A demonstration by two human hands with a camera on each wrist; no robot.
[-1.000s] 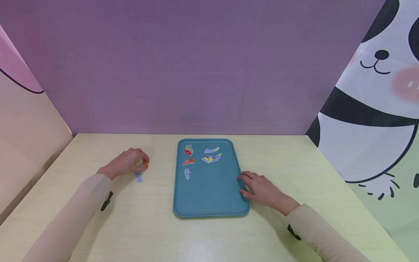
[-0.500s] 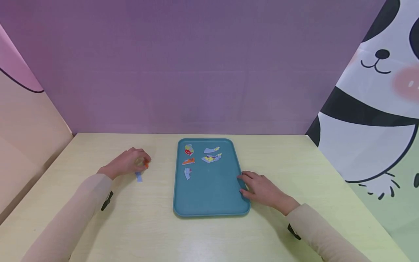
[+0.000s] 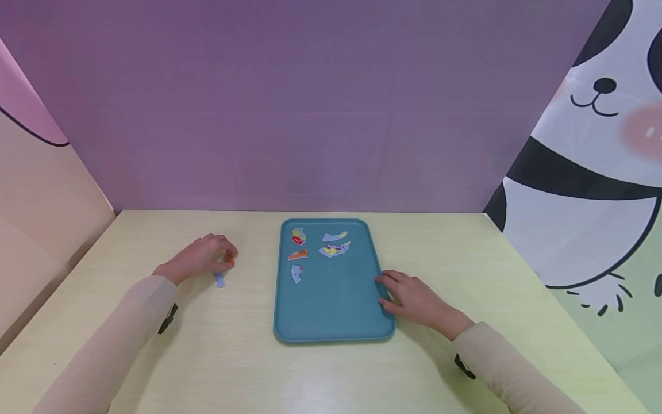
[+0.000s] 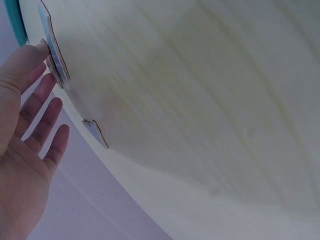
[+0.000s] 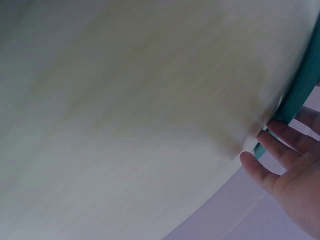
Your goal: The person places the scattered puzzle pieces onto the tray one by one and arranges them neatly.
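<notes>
Looks partway along here: several printed pieces already lie in two columns toward the far end of the blue tray, while at least two pieces remain outside on the counter. And there's the left hand, grip apparently pinched on the orange piece left of the tray, as the right hand rests loosely spread against its right rim. Fingers hide too much of that orange piece to call heading or long axis, but the blue piece just nearer runs front to back.
</notes>
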